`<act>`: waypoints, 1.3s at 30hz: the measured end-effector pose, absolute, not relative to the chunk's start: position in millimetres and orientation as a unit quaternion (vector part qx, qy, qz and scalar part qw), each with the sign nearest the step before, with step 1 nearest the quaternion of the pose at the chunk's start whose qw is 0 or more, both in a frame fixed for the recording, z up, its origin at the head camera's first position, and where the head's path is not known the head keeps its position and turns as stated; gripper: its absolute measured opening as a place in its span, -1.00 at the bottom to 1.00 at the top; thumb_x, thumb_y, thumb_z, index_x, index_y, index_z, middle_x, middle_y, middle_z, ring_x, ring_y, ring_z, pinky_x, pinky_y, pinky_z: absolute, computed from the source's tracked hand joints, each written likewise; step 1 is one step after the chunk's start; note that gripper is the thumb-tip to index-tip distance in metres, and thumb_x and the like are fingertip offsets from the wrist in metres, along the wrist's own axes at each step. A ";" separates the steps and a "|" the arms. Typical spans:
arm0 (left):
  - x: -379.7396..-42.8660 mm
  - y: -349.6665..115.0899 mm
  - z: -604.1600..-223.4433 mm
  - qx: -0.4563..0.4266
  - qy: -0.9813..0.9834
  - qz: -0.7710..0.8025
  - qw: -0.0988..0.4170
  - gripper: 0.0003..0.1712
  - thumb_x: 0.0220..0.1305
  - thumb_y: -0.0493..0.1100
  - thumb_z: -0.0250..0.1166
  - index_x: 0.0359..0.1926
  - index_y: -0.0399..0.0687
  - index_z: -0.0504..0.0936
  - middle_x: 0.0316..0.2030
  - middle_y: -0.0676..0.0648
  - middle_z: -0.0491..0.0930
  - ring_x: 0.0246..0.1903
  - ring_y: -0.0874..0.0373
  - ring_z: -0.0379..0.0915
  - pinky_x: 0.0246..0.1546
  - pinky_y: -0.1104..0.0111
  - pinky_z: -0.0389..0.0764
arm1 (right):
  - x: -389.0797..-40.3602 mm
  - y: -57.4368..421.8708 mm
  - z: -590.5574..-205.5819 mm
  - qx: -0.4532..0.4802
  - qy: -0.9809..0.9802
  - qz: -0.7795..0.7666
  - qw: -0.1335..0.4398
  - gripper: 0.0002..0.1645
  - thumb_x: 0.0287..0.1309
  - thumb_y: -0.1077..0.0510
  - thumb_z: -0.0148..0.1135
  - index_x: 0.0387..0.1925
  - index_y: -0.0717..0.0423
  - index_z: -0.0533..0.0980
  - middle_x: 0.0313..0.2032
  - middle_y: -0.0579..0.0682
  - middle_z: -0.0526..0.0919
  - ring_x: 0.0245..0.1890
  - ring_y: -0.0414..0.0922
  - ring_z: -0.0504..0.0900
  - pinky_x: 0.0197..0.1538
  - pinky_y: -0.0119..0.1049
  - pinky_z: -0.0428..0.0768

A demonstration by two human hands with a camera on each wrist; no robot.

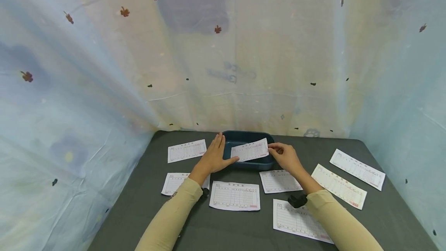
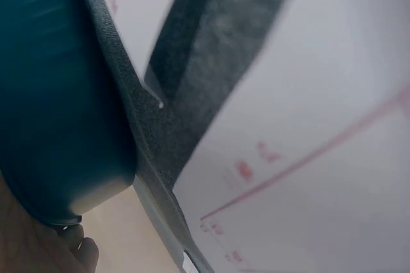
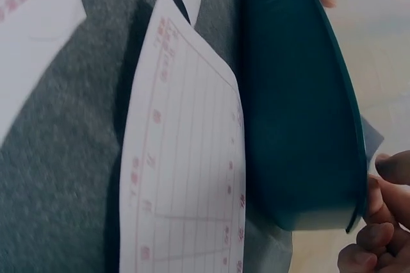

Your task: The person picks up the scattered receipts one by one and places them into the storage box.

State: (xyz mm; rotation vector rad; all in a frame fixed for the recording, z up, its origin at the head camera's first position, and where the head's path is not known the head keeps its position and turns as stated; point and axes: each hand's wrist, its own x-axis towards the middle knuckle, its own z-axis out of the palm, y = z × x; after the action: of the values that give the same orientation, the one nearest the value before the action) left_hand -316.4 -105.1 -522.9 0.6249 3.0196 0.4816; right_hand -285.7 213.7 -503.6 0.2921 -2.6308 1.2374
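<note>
A dark teal plastic bin stands at the back of the table. My right hand is at its right end, thumb and fingertips pinching the right edge of a printed paper form. That form slants across the bin's opening, its left end lower than its right. At the bin's left end my left hand rests against the rim, fingers straight and thumb reaching over the front edge near the form's lower left corner. In the right wrist view the bin's side shows, with the curled right fingers by its rim.
Several other printed forms lie spread on the dark grey table: one white form left of the bin, one form in front, a cream form at right. A patterned curtain hangs behind and along both sides.
</note>
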 end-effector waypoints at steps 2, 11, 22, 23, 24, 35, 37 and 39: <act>-316.9 -104.6 -523.2 0.201 0.968 0.153 0.010 0.37 0.40 0.65 0.06 0.73 -0.23 -0.23 0.74 -0.25 -0.30 0.72 -0.14 -0.38 0.66 -0.07 0.00 | -285.6 217.6 -503.0 0.098 -0.894 0.420 0.119 -0.75 0.46 0.22 0.38 0.05 0.27 0.76 -0.31 0.08 0.75 -0.39 -0.11 0.54 -0.39 -0.35 0.42; -320.8 -106.4 -527.3 0.199 0.968 0.151 0.012 0.40 0.38 0.68 0.03 0.73 -0.21 -0.27 0.74 -0.22 -0.35 0.72 -0.09 -0.44 0.68 -0.02 -0.05 | -279.2 239.1 -501.6 0.083 -0.885 0.438 0.134 -0.75 0.49 0.14 0.37 0.00 0.24 0.75 -0.25 0.12 0.77 -0.33 -0.12 0.62 -0.28 -0.37 0.55; -320.5 -105.8 -526.8 0.206 0.967 0.150 0.012 0.39 0.40 0.65 0.05 0.72 -0.26 -0.25 0.73 -0.26 -0.34 0.72 -0.12 -0.44 0.68 -0.03 -0.07 | -256.6 279.2 -513.8 0.055 -0.888 0.428 0.159 -0.75 0.51 0.11 0.35 0.00 0.21 0.73 -0.22 0.12 0.77 -0.35 -0.25 0.58 -0.28 -0.42 0.53; -319.5 -105.9 -526.7 0.208 0.966 0.151 0.010 0.38 0.41 0.65 0.05 0.73 -0.27 -0.24 0.73 -0.27 -0.33 0.72 -0.13 -0.42 0.68 -0.03 -0.06 | -253.9 283.5 -514.8 0.052 -0.889 0.426 0.160 -0.75 0.51 0.11 0.36 0.01 0.22 0.73 -0.22 0.12 0.77 -0.36 -0.27 0.58 -0.30 -0.43 0.53; -318.3 -105.7 -525.8 0.209 0.966 0.154 0.008 0.38 0.41 0.64 0.05 0.72 -0.27 -0.23 0.73 -0.27 -0.32 0.72 -0.14 -0.41 0.67 -0.03 -0.05 | -251.6 287.8 -514.9 0.047 -0.890 0.424 0.160 -0.74 0.51 0.10 0.35 0.01 0.21 0.72 -0.22 0.12 0.76 -0.36 -0.28 0.57 -0.30 -0.42 0.52; -315.3 -105.8 -520.8 0.206 0.966 0.156 0.005 0.36 0.42 0.62 0.08 0.73 -0.27 -0.21 0.73 -0.25 -0.30 0.72 -0.11 -0.41 0.67 -0.03 -0.04 | -232.9 331.8 -513.8 0.009 -0.896 0.409 0.173 -0.65 0.55 0.06 0.31 0.10 0.28 0.67 -0.15 0.21 0.77 -0.32 -0.47 0.56 -0.27 -0.55 0.52; -315.0 -105.8 -520.8 0.206 0.966 0.157 0.005 0.36 0.42 0.62 0.08 0.73 -0.27 -0.20 0.73 -0.25 -0.30 0.72 -0.11 -0.40 0.67 -0.03 -0.04 | -230.4 339.5 -516.2 0.000 -0.899 0.402 0.175 -0.64 0.55 0.06 0.31 0.11 0.28 0.66 -0.15 0.20 0.75 -0.31 -0.49 0.54 -0.27 -0.55 0.51; -314.9 -105.5 -521.2 0.207 0.965 0.158 0.004 0.35 0.42 0.61 0.09 0.72 -0.28 -0.18 0.73 -0.27 -0.28 0.72 -0.12 -0.38 0.67 -0.04 -0.03 | -227.8 347.3 -518.4 -0.009 -0.901 0.398 0.175 -0.63 0.55 0.05 0.31 0.12 0.27 0.66 -0.14 0.20 0.74 -0.31 -0.50 0.53 -0.28 -0.54 0.51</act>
State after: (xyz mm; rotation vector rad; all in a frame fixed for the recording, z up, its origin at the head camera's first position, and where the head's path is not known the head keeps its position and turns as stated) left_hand -314.9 -105.5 -521.2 0.6495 3.0248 0.4955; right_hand -227.8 347.3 -518.4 -0.0249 -2.5525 1.1271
